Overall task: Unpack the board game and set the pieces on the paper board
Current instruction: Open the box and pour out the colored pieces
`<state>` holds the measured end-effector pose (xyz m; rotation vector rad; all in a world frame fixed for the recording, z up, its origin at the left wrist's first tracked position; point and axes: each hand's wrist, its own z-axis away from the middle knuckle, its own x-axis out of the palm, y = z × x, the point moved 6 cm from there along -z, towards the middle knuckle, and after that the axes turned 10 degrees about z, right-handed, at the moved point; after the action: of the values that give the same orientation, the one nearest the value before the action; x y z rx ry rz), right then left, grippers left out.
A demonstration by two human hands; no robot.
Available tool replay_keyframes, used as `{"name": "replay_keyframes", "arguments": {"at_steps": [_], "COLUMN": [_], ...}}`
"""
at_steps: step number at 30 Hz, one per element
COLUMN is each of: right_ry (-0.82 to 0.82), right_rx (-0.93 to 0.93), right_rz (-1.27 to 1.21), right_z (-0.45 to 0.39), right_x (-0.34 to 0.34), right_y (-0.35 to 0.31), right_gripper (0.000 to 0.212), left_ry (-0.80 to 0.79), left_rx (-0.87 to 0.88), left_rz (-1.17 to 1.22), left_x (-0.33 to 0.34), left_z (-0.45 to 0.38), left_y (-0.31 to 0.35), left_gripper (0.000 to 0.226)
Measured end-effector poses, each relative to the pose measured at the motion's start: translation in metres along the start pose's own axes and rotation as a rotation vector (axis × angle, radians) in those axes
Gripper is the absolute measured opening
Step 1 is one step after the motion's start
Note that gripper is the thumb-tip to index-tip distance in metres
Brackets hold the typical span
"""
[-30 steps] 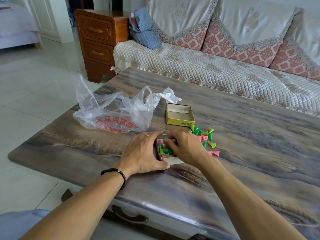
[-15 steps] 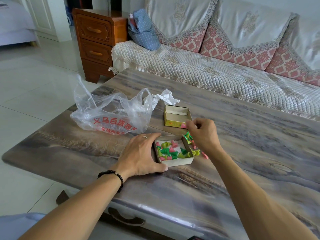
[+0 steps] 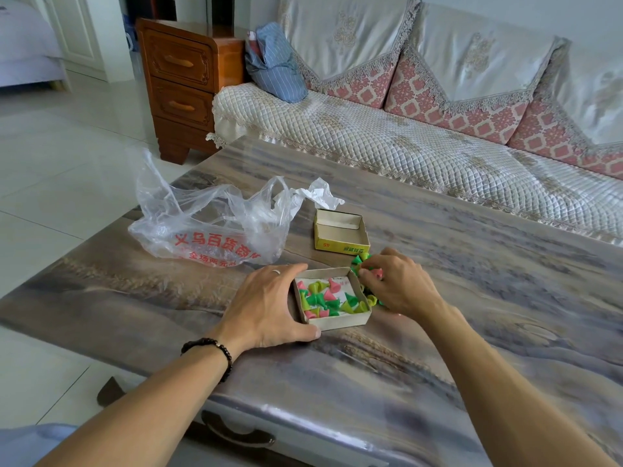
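Your left hand [image 3: 266, 305] holds the small grey cardboard box [image 3: 337, 320] of cone pieces, mid-frame. Your right hand [image 3: 397, 288] pinches a pink plastic cone [image 3: 377, 273] just right of it.

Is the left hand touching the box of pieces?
Touching. The head view shows the left hand wrapped around the box, thumb pressed on its near corner and fingers along its far left edge.
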<state>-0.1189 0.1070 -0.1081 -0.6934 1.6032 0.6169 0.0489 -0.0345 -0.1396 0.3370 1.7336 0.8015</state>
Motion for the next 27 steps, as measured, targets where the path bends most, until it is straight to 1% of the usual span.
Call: {"name": "replay_keyframes", "arguments": {"at_steps": [1, 3, 4, 6, 8, 10, 12, 15, 17, 19, 23, 27], "right_ry": [0.001, 0.057, 0.093, 0.146, 0.114, 0.043, -0.013, -0.03, -0.026, -0.044, -0.058, -0.024], "right_rx": [-0.01, -0.011, -0.025, -0.121, -0.246, -0.327, -0.364, -0.352, -0.322, -0.28, -0.256, -0.23], "right_rz": [0.037, 0.065, 0.022, -0.127, -0.224, -0.182, -0.114, -0.133, -0.156, -0.126, -0.029, -0.045], "right_z": [0.001, 0.003, 0.005, 0.01, 0.016, 0.02, 0.02, 0.019, 0.017, 0.014, 0.005, 0.004], "right_x": [-0.005, -0.017, -0.023, -0.033, -0.033, -0.022, -0.008, 0.0, 0.0, 0.003, 0.011, 0.006], "right_y": [0.0, -0.004, -0.009, -0.032, -0.062, -0.083, -0.092, -0.09, -0.088, -0.087, -0.087, -0.081], "right_gripper": [0.033, 0.034, 0.032, 0.027, 0.025, 0.03, 0.034, 0.032, 0.025, 0.018, 0.019, 0.024], "left_ry": [-0.002, -0.005, -0.003, 0.014, 0.036, 0.042, 0.034, 0.017, 0.01, 0.009, 0.019, 0.023], "left_rx": [-0.003, -0.004, -0.003, 0.007, 0.024, 0.031, 0.027, 0.005, 0.0, -0.003, 0.006, 0.001], "left_rz": [-0.001, -0.001, 0.002, 0.019, 0.043, 0.057, 0.047, 0.021, 0.017, 0.021, 0.031, 0.026], "left_x": [0.0, 0.0, 0.0, -0.002, -0.004, -0.004, -0.003, -0.001, -0.001, -0.001, -0.003, -0.003], "left_z": [0.0, 0.0, 0.001, 0.001, 0.001, 0.002, 0.001, 0.0, 0.0, 0.0, 0.001, 0.001], "left_y": [0.0, 0.001, 0.001, 0.003, 0.005, 0.006, 0.005, 0.003, 0.002, 0.002, 0.004, 0.004], "left_gripper": [0.106, 0.106, 0.106, 0.104, 0.102, 0.101, 0.102, 0.107, 0.108, 0.107, 0.102, 0.102]}}
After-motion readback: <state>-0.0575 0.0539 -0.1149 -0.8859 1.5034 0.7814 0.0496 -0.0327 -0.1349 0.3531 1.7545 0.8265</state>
